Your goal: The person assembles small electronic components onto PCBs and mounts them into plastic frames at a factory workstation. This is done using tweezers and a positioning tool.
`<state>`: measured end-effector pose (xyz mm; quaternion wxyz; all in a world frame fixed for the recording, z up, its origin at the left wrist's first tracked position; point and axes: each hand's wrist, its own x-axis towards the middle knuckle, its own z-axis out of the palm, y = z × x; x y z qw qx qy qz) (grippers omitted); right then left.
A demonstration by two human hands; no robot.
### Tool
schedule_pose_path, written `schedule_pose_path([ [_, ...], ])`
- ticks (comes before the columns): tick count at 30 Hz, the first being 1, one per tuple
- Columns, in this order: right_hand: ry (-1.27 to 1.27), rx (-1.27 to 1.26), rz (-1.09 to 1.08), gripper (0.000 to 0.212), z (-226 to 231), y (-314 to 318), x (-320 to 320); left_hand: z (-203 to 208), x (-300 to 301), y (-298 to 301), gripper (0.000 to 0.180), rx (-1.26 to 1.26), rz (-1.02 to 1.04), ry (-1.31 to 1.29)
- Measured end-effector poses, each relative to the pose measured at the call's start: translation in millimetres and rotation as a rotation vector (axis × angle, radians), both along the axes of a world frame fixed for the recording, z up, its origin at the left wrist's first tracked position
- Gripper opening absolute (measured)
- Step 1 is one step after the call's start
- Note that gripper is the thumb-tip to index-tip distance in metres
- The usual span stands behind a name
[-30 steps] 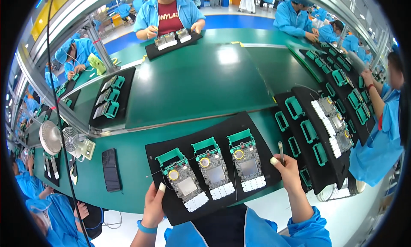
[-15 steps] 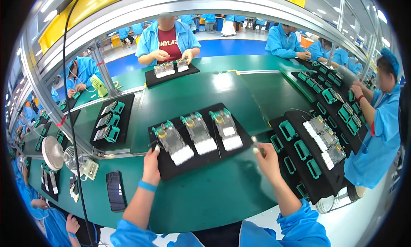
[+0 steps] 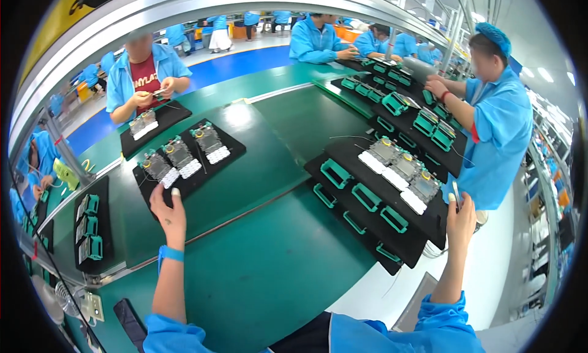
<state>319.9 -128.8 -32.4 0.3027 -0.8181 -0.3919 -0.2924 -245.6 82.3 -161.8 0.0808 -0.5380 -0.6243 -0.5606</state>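
Observation:
My left hand point(image 3: 168, 217), a blue band at its wrist, has its fingers apart at the near edge of a black board point(image 3: 234, 146). Three grey circuit modules point(image 3: 177, 152) with white connector blocks lie there in a row. Whether the fingertips touch the board I cannot tell. At the right, my right hand point(image 3: 461, 223) pinches a slim pale stick point(image 3: 456, 192) between thumb and finger. It is beside the near right corner of another black board point(image 3: 436, 225), which carries three similar modules point(image 3: 401, 169). Pale covers sit on some of my fingertips.
Green plastic frames point(image 3: 367, 197) lie on black boards at the right. A person in blue point(image 3: 502, 114) works beyond them; another person point(image 3: 144, 77) sits across the green table point(image 3: 269, 261). Small fans point(image 3: 64, 298) and a dark phone point(image 3: 128, 322) are at lower left.
The view has swung right. My left hand has let go of the board with three modules, which now lies farther off. My right hand has moved right to the other modules' board.

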Motion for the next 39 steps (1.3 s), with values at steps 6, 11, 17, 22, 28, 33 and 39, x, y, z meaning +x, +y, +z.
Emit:
schedule_pose_path([
  [6, 0.801, -0.171, 0.159, 0.037, -47, -7, 84, 31, 130, -39, 0.021, -0.398, -0.798, -0.592],
  [11, 1.449, 0.227, 0.409, 0.028, -57, -15, 88, 67, 197, -50, 0.04, -0.693, -1.215, -0.936],
  [17, 1.468, 0.224, 0.642, 0.02, -45, -30, 75, 90, 275, -19, 0.041, -0.624, -1.427, -1.388],
  [22, 1.12, 0.269, 0.709, 0.045, -30, -30, 50, 99, 317, -11, 0.019, -0.595, -1.461, -1.385],
  [28, 1.059, 0.324, 0.985, 0.056, -2, -45, 30, 123, 278, -51, 0.021, -0.526, -1.332, -1.315],
  [33, 0.818, 0.173, 1.022, 0.065, 11, -46, -14, 123, 175, -121, 0.035, -0.504, -1.182, -1.245],
  [39, 0.883, -0.174, 1.158, 0.057, -12, -10, -109, 103, 57, -244, 0.015, -0.747, -0.557, -0.978],
])
